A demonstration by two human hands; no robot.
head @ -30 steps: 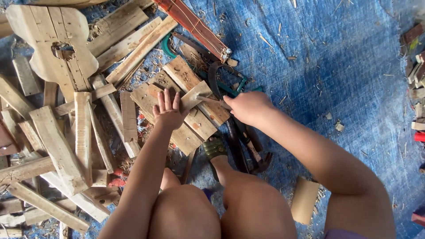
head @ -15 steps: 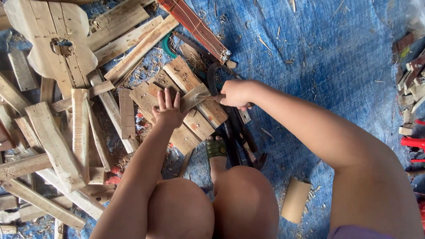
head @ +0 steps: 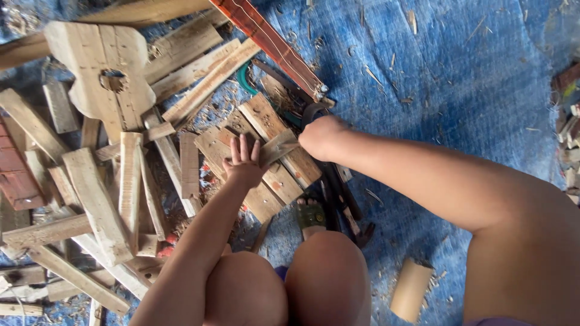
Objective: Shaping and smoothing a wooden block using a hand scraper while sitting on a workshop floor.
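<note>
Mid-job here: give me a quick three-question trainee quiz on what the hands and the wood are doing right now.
1. True or false: the left hand lies flat, fingers spread, on the pale nailed wooden slat panel.
2. What does the right hand grip? A) a thin grey wood sliver B) a cardboard tube C) a red moulded strip
3. Fill in: the floor covering is a ____ woven tarpaulin.

Key: 1 true. 2 A, the thin grey wood sliver, held over the panel. 3 blue. The tan cardboard tube lies apart by the knees; the long red moulded wooden strip lies untouched.

Soft even daylight, slight blur
</note>
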